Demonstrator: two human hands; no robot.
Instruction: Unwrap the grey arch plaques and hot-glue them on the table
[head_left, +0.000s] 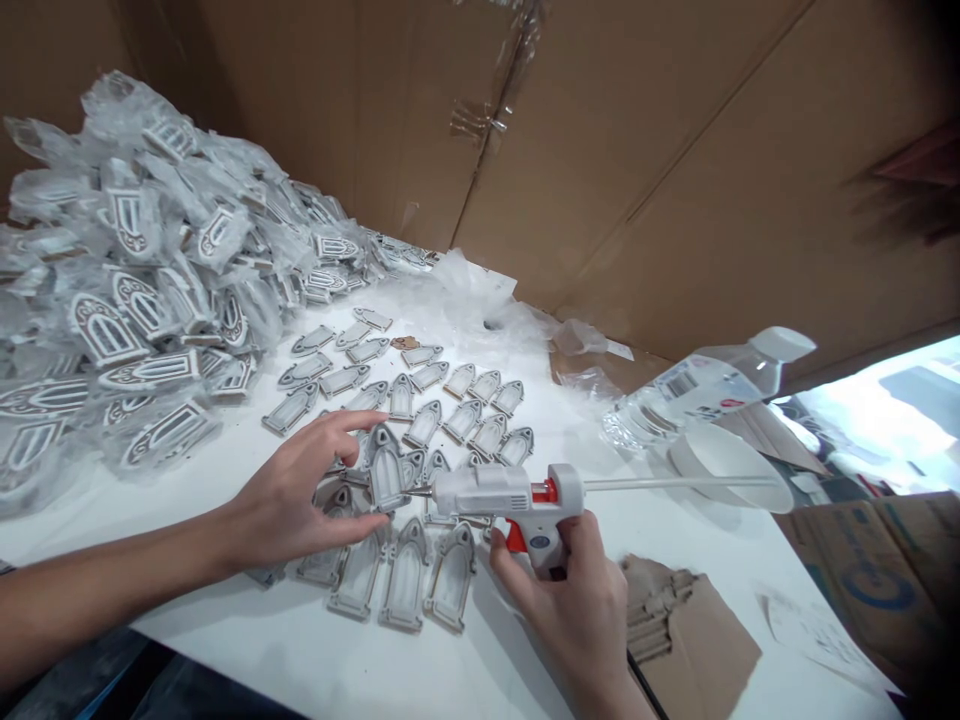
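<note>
Between the thumb and forefinger of my left hand is a small arched window-shaped piece, held upright above the table. My right hand grips a white hot glue gun by its handle, a finger by the red trigger. The gun's nozzle points left and meets the lower right edge of the held piece; whether glue is coming out is too small to tell. A long glue stick juts from the gun's back. Below and behind my hands, several similar arched pieces lie in rows.
Plastic-wrapped arched pieces form a tall heap at the left. A tilted clear bottle and a white bowl stand at the right. Torn cardboard lies by my right wrist. Cardboard walls rise behind the white table.
</note>
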